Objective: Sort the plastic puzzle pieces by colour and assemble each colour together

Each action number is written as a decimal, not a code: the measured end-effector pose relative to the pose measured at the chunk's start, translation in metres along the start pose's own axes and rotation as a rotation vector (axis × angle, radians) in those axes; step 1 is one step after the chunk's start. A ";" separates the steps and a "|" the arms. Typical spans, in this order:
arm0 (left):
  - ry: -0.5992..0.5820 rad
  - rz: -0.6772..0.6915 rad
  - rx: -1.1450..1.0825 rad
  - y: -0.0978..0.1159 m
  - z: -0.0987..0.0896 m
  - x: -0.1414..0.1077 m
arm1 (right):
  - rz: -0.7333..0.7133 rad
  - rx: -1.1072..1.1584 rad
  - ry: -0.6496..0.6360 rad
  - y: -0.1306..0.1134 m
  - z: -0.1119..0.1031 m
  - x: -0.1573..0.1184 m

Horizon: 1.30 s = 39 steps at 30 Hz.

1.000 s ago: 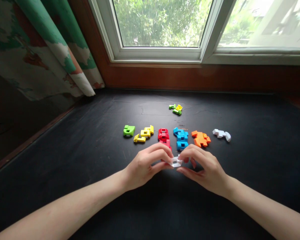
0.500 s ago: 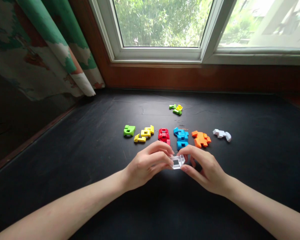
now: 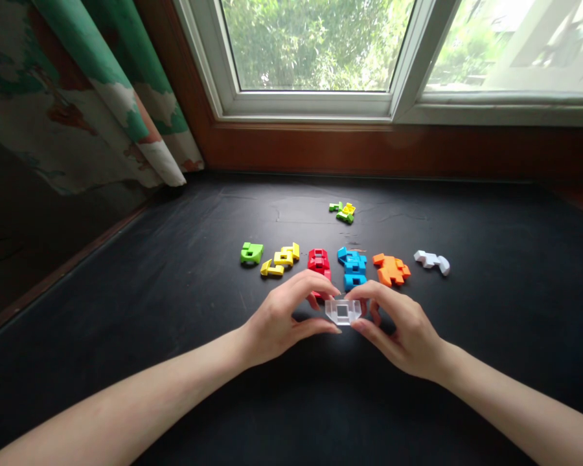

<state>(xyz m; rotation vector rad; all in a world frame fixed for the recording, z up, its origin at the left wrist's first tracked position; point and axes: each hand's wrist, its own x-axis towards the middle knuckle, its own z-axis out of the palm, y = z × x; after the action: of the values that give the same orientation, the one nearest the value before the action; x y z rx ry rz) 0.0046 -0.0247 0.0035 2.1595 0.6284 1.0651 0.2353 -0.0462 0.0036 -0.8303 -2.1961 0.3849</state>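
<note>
Head view, looking down on a dark, scuffed tabletop (image 3: 126, 323) below a window (image 3: 315, 45). Both hands are at lower centre, curled and gripping one clear plastic puzzle piece (image 3: 342, 310) with a square opening, held between them just above the surface. Left hand (image 3: 276, 327) pinches its left end, right hand (image 3: 398, 330) its right end; exact thumb contact is hard to read through the clear plastic, probably underneath. Fingertip hold on the outer edges looks like the right way to do it: it keeps the piece level and leaves the opening unblocked. Just behind the hands is a row of pieces, left to right: lime green (image 3: 251, 253), yellow (image 3: 280, 260), red (image 3: 319, 262), blue (image 3: 352, 266), orange (image 3: 391, 270), white (image 3: 431, 262). Left fingers overlap the red piece's lower end in view, and the blue piece is nearest the right hand. Small green-and-yellow cluster (image 3: 342, 212) lies farther up, apart from the row. Patterned curtain (image 3: 92, 84) hangs at upper left.
</note>
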 end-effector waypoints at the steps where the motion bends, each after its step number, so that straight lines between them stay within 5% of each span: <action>1: -0.005 -0.012 0.008 0.000 0.000 0.000 | 0.000 -0.001 0.004 0.000 0.000 0.000; 39: -0.007 0.026 -0.002 0.001 0.000 0.000 | 0.005 0.014 0.023 0.001 0.004 0.001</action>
<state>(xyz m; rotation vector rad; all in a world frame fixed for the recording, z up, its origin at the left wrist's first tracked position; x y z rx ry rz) 0.0046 -0.0258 0.0041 2.1748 0.5971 1.0711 0.2325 -0.0448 0.0015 -0.8292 -2.1678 0.3908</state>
